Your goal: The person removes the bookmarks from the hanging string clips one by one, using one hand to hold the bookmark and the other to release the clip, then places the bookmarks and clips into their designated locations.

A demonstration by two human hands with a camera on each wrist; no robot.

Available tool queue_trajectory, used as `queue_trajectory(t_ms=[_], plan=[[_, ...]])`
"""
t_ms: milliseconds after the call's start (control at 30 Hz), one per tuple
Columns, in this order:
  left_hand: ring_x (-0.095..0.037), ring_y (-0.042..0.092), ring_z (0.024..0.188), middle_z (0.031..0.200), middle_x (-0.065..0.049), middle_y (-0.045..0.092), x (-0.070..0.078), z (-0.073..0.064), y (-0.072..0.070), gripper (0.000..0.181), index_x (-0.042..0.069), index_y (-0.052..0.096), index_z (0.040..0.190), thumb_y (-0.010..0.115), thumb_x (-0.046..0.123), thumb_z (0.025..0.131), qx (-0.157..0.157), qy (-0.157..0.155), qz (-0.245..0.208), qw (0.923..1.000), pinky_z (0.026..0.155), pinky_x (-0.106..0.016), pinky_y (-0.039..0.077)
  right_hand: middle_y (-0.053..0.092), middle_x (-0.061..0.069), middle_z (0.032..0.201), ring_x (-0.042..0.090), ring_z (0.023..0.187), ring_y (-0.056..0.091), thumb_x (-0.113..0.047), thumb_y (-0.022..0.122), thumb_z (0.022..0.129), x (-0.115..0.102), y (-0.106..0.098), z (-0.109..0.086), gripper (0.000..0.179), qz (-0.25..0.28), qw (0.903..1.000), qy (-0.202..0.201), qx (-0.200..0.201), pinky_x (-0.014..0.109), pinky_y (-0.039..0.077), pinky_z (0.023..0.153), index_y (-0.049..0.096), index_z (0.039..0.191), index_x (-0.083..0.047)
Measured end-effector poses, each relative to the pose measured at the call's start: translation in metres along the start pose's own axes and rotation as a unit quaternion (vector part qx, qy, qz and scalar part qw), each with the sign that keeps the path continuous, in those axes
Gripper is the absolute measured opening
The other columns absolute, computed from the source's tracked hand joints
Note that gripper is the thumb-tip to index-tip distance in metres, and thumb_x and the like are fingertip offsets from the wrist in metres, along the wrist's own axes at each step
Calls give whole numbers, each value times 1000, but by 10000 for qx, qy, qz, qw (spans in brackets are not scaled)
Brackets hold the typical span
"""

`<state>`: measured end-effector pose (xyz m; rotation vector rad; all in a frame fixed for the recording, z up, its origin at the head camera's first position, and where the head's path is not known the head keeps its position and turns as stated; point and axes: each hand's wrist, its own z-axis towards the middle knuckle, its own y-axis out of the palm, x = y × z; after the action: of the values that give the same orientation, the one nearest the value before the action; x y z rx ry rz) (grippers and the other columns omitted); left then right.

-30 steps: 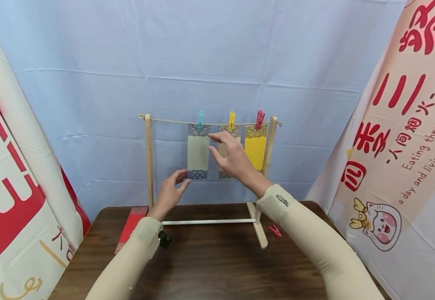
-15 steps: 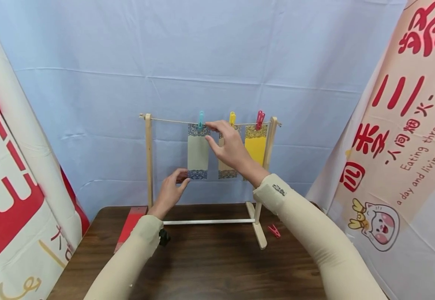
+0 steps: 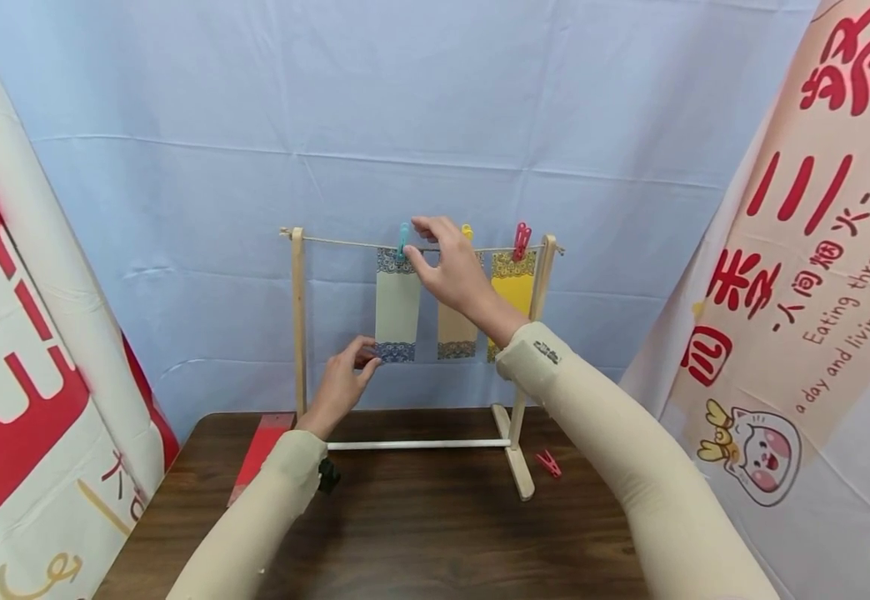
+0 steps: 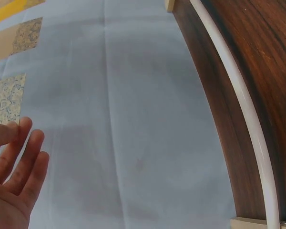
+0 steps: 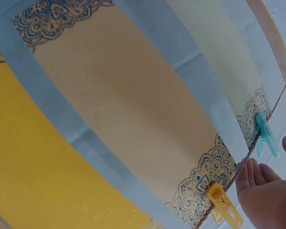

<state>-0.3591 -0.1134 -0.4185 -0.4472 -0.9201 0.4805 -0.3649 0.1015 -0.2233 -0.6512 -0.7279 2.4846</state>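
A pale green card (image 3: pixel 397 304) with patterned blue lace ends hangs from a string (image 3: pixel 337 242) by a teal clothespin (image 3: pixel 403 237). My left hand (image 3: pixel 341 379) pinches its lower left corner between thumb and index finger, as the left wrist view (image 4: pixel 16 171) shows. Beside the teal clothespin, my right hand (image 3: pixel 456 267) is raised with thumb and fingers spread apart, holding nothing. It partly covers the beige card (image 3: pixel 456 329) and its yellow clothespin (image 5: pixel 224 205). Farther right, a yellow card (image 3: pixel 512 292) hangs under a red clothespin (image 3: pixel 522 240).
A wooden rack with a left post (image 3: pixel 299 325) and right post (image 3: pixel 543 283) carries the string. Its white bar (image 3: pixel 420 444) runs low across the dark table (image 3: pixel 435 533). One pink clothespin (image 3: pixel 549 463) lies at the right, red card (image 3: pixel 258 450) at the left.
My right hand has risen and shifted slightly left, from beside the pale green card up to the teal clothespin, its fingers spreading wider. The left hand stays at the card's lower corner.
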Motion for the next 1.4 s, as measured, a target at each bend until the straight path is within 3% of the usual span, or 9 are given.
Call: queue_trajectory(t_ms=[267, 667, 1133, 1400], plan=[[-32, 76, 102, 109, -10, 80, -1, 0, 0, 30, 7, 63, 136, 69, 12, 107, -28, 23, -131, 9999, 91, -55, 61, 62, 20, 134, 31, 125, 60, -15, 65, 109, -5, 1, 14, 47, 44, 9992, 309, -259, 38, 50, 110, 54, 150, 6], [-31, 76, 97, 104, -10, 80, -4, -4, 3, 29, 6, 63, 135, 69, 10, 107, 88, 191, -171, 9996, 87, -53, 61, 65, 16, 128, 28, 117, 65, -18, 58, 113, -6, 10, 15, 42, 370, 9953, 849, -287, 38, 53, 104, 56, 150, 3], [-31, 76, 96, 103, -9, 80, -5, -6, 6, 30, 6, 62, 136, 69, 10, 107, 190, 155, -236, 9994, 85, -52, 62, 69, 15, 125, 28, 115, 67, -13, 61, 111, -1, 11, 11, 35, 809, 9945, 661, -61, 38, 53, 104, 63, 143, 1], [-33, 76, 97, 103, -11, 80, -6, -5, 6, 30, 6, 62, 135, 69, 10, 107, 199, 144, -280, 9993, 86, -56, 61, 70, 14, 121, 26, 110, 67, -8, 65, 108, 0, 11, 9, 29, 881, 9954, 357, 85, 36, 54, 101, 66, 135, 2]])
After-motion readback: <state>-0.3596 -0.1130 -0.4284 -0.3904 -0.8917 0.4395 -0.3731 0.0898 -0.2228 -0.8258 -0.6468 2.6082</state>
